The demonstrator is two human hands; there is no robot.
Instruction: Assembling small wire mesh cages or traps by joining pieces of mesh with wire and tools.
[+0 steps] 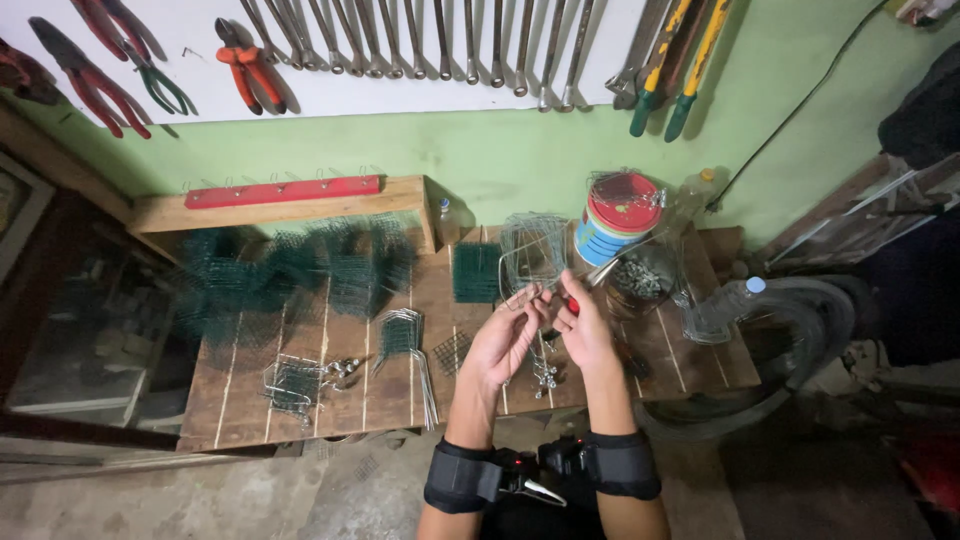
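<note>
My left hand [507, 338] holds a small bent wire piece [522, 297] by its fingertips above the wooden workbench [300, 400]. My right hand [582, 330] grips a red-handled tool [570, 304] close against that wire. Both hands meet over the bench's right half. Just behind them stands a wire mesh basket [533, 250]. A small cluster of metal clips [545, 375] lies below the hands. Black straps wrap both wrists.
Green wire mesh pieces [290, 270] pile on the bench's left. Bent wire rods [405, 335] and a small wire cage [293, 383] lie nearer. A striped tin [618, 215], a bowl of metal bits [640, 280], a plastic bottle [725, 300], and wall-hung wrenches [420, 35] and pliers [248, 65] surround.
</note>
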